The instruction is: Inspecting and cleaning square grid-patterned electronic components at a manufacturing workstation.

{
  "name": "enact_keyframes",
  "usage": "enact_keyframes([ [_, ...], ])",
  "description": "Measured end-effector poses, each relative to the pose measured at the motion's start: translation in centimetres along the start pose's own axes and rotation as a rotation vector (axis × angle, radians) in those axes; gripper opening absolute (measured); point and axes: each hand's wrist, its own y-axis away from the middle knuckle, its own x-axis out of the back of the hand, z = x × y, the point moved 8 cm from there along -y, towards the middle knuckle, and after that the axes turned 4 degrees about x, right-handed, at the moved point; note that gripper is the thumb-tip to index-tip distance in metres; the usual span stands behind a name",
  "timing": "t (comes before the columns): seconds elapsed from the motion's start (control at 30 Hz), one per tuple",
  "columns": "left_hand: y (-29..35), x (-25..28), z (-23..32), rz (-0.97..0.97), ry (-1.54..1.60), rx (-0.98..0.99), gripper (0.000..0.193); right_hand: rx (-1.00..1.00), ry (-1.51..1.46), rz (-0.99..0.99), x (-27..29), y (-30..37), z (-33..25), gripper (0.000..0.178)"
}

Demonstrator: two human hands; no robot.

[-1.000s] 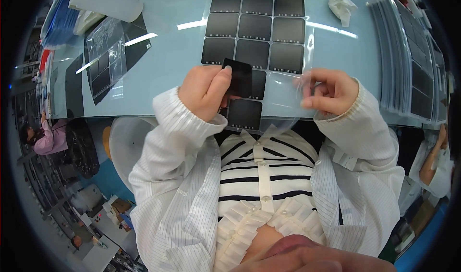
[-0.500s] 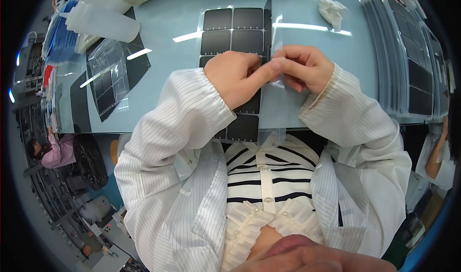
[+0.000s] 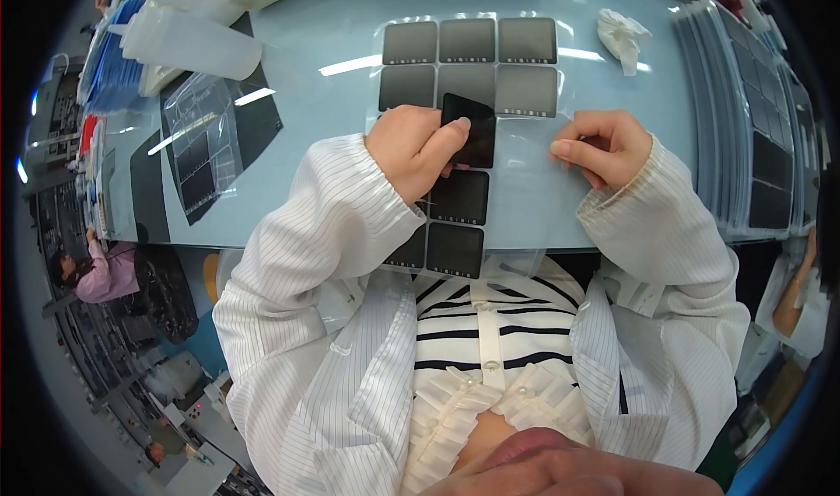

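A clear pocket sheet [image 3: 522, 168] lies on the table in front of me, its pockets filled in part with dark rectangular cards [image 3: 458, 197]. Over the middle of it, my left hand [image 3: 411, 153] pinches a loose-looking glossy black card [image 3: 471, 137] between thumb and fingers, tilted up from the sheet. I cannot tell whether this card is partly inside a pocket. My right hand [image 3: 605, 149] is held to the right of the sheet, thumb and fingertips pressed together; what they hold, if anything, does not show.
Upright clear sleeves with dark cards [image 3: 735, 120] stand packed at the right. A crumpled white tissue [image 3: 622, 38] lies at the back right. Far left are a translucent squeeze bottle [image 3: 192, 45], blue sheets [image 3: 112, 59] and another pocket sheet [image 3: 201, 146]. Another person [image 3: 101, 275] sits farther left.
My right hand has moved right, away from the left. The sheet's right-hand column, seen edge-on before, now lies flat with cards showing. The tilted black card now shows at my left fingers.
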Motion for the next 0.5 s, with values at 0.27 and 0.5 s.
enact_keyframes([
  [0.27,-0.2,1.8,0.0,0.056,-0.071,0.017,0.046,0.016,-0.036,-0.026,0.1,-0.1,0.1,0.026],
  [0.5,-3.2,1.0,3.7,0.192,-0.384,-0.123,0.046,0.110,-0.082,0.047,1.0,-1.4,-1.8,0.030],
])
